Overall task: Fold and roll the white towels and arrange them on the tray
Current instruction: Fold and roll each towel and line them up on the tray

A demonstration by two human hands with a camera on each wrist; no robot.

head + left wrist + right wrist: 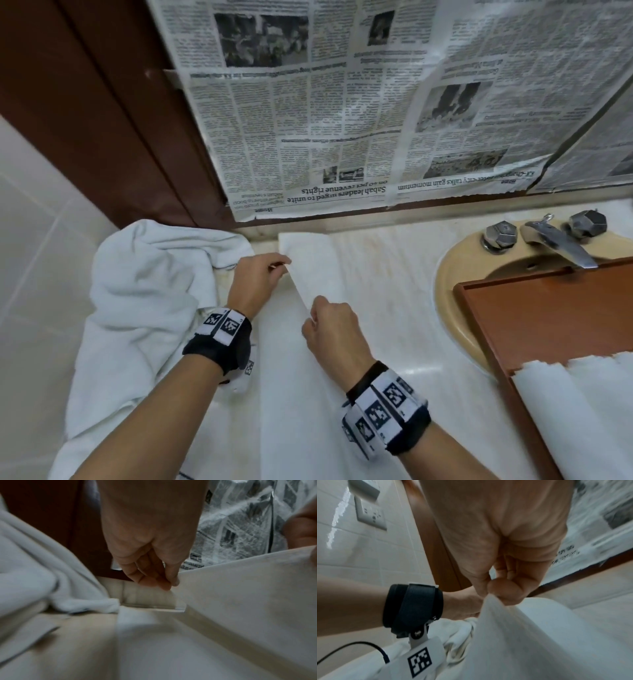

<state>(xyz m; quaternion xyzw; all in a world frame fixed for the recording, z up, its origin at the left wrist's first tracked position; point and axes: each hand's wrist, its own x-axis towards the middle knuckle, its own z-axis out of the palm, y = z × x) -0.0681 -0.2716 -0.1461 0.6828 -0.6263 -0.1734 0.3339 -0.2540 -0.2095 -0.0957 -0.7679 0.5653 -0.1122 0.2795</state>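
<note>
A thin white towel [301,377] lies flat on the marble counter, and its left edge is lifted. My left hand [260,277] pinches that edge near the far corner; thumb and fingertips [171,582] meet on the cloth [240,595]. My right hand [329,329] pinches the same edge closer to me, the white towel [513,635] hanging from its fingers [501,589]. A crumpled pile of white towels [137,308] lies at the left. The brown wooden tray [555,318] sits at the right over the basin, with rolled white towels [582,411] on its near end.
A beige sink [452,284] with a metal tap [561,243] and two knobs lies under the tray. Newspaper [342,102] covers the wall behind the counter. A brown door frame [102,102] and tiled wall stand at the left. A wall socket [370,515] shows in the right wrist view.
</note>
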